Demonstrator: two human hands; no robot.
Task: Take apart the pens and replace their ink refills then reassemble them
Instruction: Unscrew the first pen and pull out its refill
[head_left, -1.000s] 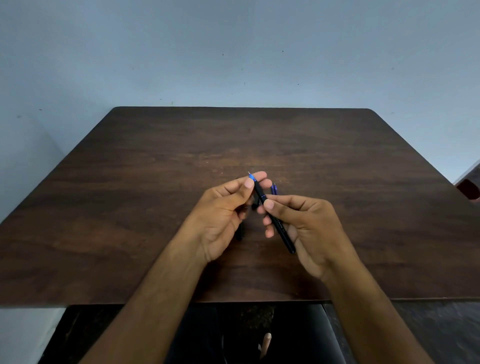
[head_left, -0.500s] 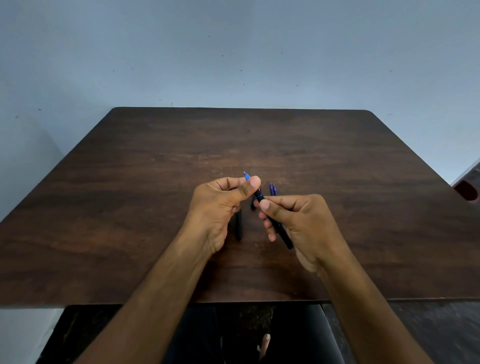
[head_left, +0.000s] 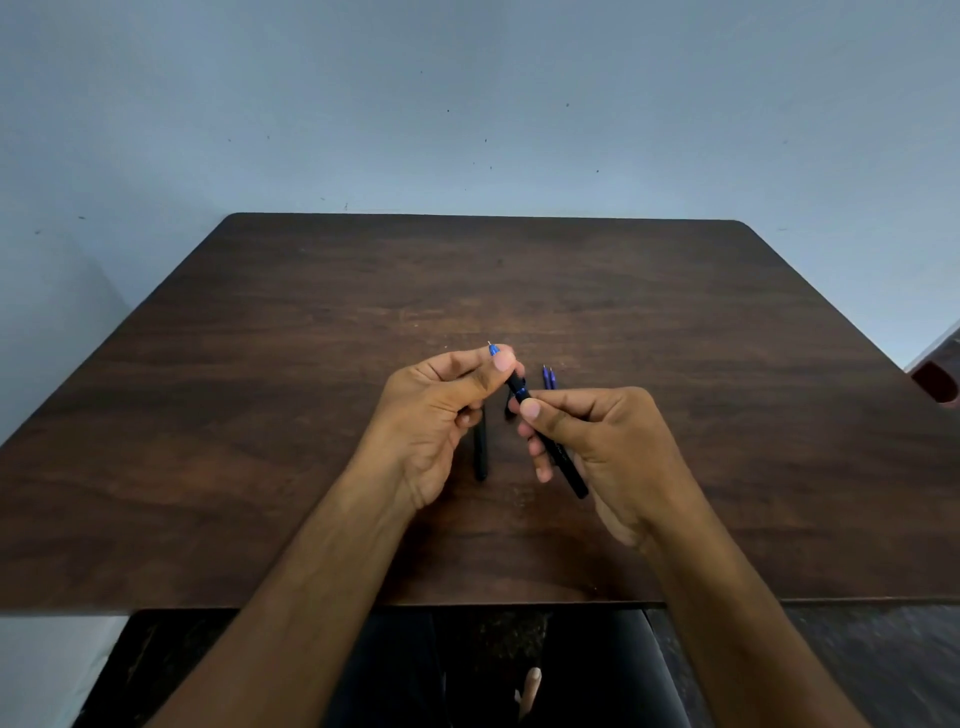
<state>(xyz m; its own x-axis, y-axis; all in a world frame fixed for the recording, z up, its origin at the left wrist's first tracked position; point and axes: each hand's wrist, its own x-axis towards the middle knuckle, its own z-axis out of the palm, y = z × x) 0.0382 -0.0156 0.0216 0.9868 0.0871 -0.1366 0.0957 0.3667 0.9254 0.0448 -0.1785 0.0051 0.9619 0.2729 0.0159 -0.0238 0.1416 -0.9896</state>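
I hold a black pen (head_left: 519, 391) slantwise over the middle of the dark wooden table (head_left: 260, 415). My left hand (head_left: 431, 415) pinches its front end, where a blue tip with a metal point sticks out past my thumb. My right hand (head_left: 608, 441) grips the black barrel, whose rear end juts out below my fingers. A gap with a blue ring shows between the front piece and the barrel. A second black pen (head_left: 481, 452) lies on the table under my left hand. Two blue refill tips (head_left: 547, 376) lie just beyond my right hand.
A small dark piece (head_left: 508, 405) lies on the table between my hands, partly hidden. A red object (head_left: 935, 382) sits beyond the table's right edge. A pale wall stands behind the table.
Both hands have stayed in place on the pen. The pen's front section has drawn slightly away from the barrel, showing a blue ring between them.
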